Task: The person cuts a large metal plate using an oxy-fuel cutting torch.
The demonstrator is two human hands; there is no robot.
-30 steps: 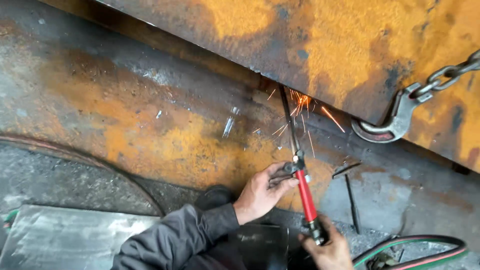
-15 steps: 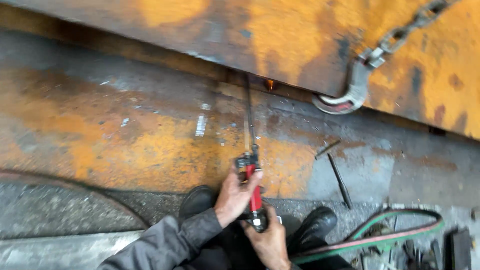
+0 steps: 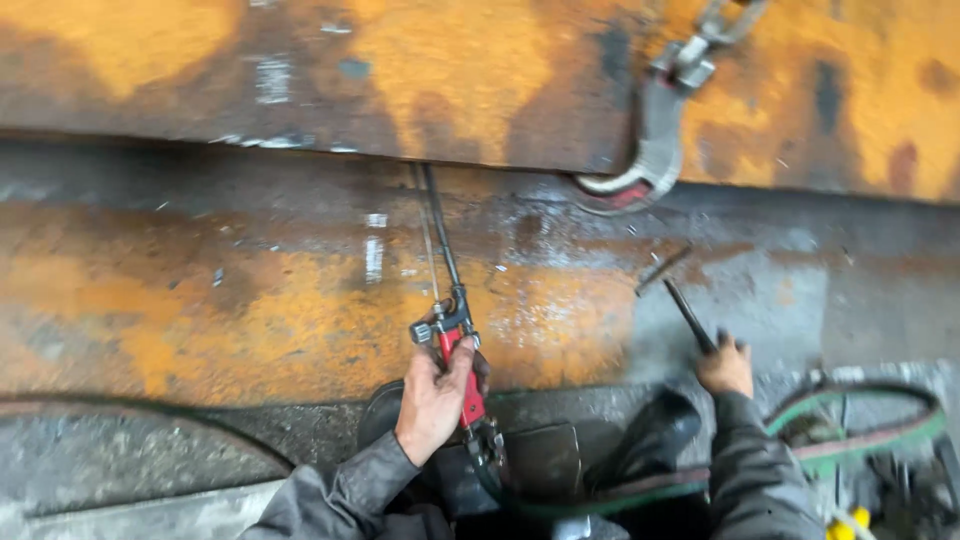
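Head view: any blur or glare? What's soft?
Head view: motion smear throughout, no hard glare; left hand on the red torch is fairly readable, right hand at the dark rod is softer, hoses at lower right are smeared.

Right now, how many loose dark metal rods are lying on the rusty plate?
2. The short rod lies right of centre, below the lifting hook. The longer rod runs down from it into the right hand. Others may be hidden.
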